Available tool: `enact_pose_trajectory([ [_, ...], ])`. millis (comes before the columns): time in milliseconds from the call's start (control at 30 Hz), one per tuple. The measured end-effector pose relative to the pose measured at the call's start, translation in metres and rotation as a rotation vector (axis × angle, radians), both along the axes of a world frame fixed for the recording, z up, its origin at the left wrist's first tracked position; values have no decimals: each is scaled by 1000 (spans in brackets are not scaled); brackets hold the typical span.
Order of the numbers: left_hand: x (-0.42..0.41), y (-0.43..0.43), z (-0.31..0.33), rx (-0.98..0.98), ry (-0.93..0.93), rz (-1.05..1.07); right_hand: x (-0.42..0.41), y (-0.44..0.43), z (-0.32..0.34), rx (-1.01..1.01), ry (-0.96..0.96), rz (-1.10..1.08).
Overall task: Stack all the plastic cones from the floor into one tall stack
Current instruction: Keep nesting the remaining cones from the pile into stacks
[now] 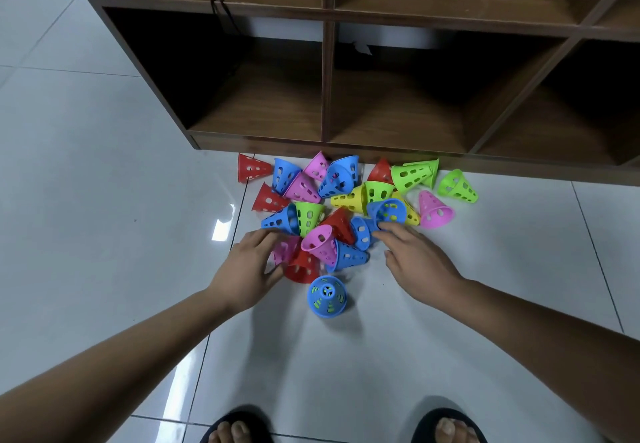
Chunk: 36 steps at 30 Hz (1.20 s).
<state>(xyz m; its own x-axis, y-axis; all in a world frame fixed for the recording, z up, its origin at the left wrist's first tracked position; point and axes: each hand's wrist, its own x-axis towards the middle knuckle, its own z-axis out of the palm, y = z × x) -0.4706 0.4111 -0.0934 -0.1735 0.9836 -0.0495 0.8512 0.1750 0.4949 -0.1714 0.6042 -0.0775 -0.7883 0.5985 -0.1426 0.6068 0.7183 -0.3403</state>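
Observation:
Several perforated plastic cones (341,200) in red, blue, pink, green and yellow lie tumbled in a heap on the white floor before a shelf. Nearer to me, one blue cone (327,295) stands upright, with green showing through its holes. My left hand (247,268) is at the heap's near left edge, thumb and fingers curled round a pink cone (284,251) lying on its side. My right hand (417,264) reaches in from the right with fingers stretched out, their tips touching a blue cone (363,231) in the heap.
A brown wooden shelf unit (325,89) with open compartments stands right behind the heap; a black cable (221,3) hangs in its upper left bay. My two feet in dark sandals (239,427) are at the bottom edge. Glossy white tiles (104,200) surround the heap.

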Motion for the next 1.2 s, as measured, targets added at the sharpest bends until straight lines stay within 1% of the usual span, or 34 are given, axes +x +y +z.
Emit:
enact_pose_trajectory([
  [133, -6, -7, -5, -11, 75, 20, 3, 4, 6, 75, 54, -31],
  [233, -10, -17, -8, -31, 91, 69, 3, 4, 18, 94, 165, -60],
  [300, -13, -25, -11, -65, 88, 99, 4, 1, 26, 69, 243, -102],
  [433, -15, -41, -18, -115, 88, 129, 12, -10, 35, -101, 366, -313],
  [533, -17, -47, -21, -111, 162, 160, 22, -20, 33, -318, 390, -469],
  [600, -21, -48, -25, -112, 213, 183, 31, -27, 25, -423, 351, -496],
  [733, -27, -50, -30, -117, 204, 176, 49, -41, 4, -548, 233, -488],
  [833, -26, -51, -27, -94, 178, 186, 58, -47, -7, -601, 217, -531],
  [900, -24, -50, -22, -71, 134, 200, 58, -47, -6, -639, 251, -577],
  [1067, -10, -41, 7, 30, -75, 299, 39, -46, 19, -932, 531, -685],
  [1133, 0, -35, 21, 66, -142, 337, 30, -51, 31, -1054, 600, -675],
  [1200, 10, -29, 36, 99, -214, 348, 21, -57, 39, -1137, 619, -642],
])
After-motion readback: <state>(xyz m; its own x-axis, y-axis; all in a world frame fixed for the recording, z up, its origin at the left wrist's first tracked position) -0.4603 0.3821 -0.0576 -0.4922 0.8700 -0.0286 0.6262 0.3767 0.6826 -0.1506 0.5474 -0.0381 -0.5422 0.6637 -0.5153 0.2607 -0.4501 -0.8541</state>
